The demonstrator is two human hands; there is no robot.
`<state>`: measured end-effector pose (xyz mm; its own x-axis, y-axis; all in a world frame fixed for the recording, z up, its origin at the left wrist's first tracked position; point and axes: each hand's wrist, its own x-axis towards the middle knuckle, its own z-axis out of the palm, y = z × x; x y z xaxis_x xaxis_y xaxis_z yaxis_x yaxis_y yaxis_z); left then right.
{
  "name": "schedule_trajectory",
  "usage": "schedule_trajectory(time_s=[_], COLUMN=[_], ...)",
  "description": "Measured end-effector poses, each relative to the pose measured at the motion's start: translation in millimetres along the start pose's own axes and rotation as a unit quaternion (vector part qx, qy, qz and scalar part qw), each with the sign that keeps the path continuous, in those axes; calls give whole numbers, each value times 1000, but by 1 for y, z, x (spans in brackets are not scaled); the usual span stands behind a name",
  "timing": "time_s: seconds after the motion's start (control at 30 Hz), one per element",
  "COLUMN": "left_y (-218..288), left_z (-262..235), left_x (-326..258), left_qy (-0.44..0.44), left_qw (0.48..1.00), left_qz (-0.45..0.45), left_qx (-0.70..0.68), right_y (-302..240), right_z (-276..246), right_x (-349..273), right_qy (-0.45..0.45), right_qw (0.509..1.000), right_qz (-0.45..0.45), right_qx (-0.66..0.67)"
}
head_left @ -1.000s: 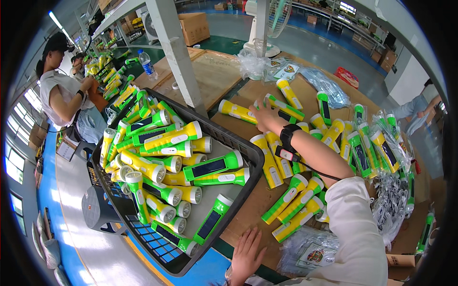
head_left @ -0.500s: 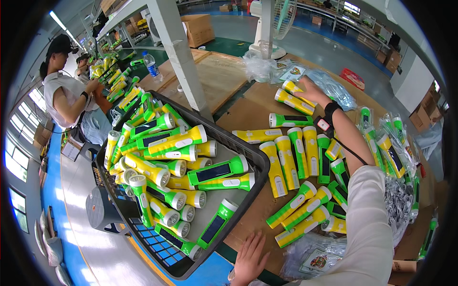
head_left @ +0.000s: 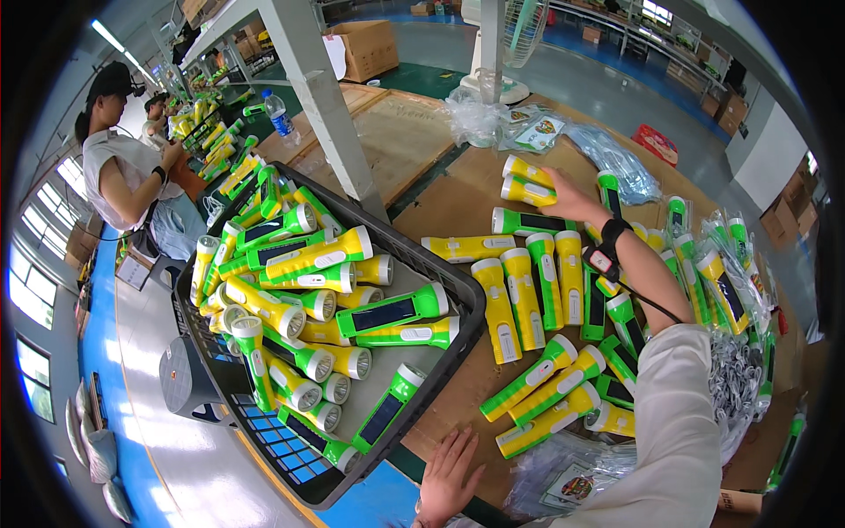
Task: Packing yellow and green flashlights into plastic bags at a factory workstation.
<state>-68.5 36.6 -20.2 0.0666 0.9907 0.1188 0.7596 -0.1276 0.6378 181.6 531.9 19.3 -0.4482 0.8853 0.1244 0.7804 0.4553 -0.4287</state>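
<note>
The right hand (head_left: 568,195) has its fingers curled around two yellow plastic flashlights with white rims (head_left: 528,179), held side by side at the far part of the table. Their round front ends point left, away from the hand (its fingertips are partly hidden). The left hand (head_left: 451,475), apart from the right, holds nothing and lies with its fingers spread at the near table edge.

The table top is brown cardboard (head_left: 453,387). More yellow and green flashlights (head_left: 532,377) lie there in rough rows, some with dark shiny panels. Clear plastic bags (head_left: 550,480) sit near the left hand. A big black plastic basket (head_left: 473,321) full of flashlights stands to the left.

Behind are a grey metal post (head_left: 327,119), a pale fan (head_left: 526,33) and a person in a white top (head_left: 119,167).
</note>
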Motion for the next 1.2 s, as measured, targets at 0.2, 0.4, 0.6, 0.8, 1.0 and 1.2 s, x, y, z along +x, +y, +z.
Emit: schedule_trajectory(time_s=[0.2, 0.4, 0.6, 0.8, 1.0, 1.2], left_y=[2, 2, 4, 4, 7, 0], left_z=[2, 1, 0, -1, 0, 3], left_x=[-1, 1, 3, -3, 2, 1], left_qy=[7, 6, 13, 12, 3, 37], left_qw=[1000, 1000, 1000, 1000, 1000, 999], left_qz=[1, -9, -5, -13, 13, 37], left_qx=[18, 8, 16, 18, 9, 15], right_y=[-52, -71, 43, 97, 50, -77], right_z=[-67, -72, -75, -35, -68, -99], right_x=[-85, -136, -62, -44, -84, -204], right_qy=[-107, -169, 161, 40, 196, 130], right_qw=[989, 967, 961, 940, 979, 958], right_qz=[-101, -189, 193, 322, 21, -109], right_qx=[23, -1, -115, -110, -49, -231])
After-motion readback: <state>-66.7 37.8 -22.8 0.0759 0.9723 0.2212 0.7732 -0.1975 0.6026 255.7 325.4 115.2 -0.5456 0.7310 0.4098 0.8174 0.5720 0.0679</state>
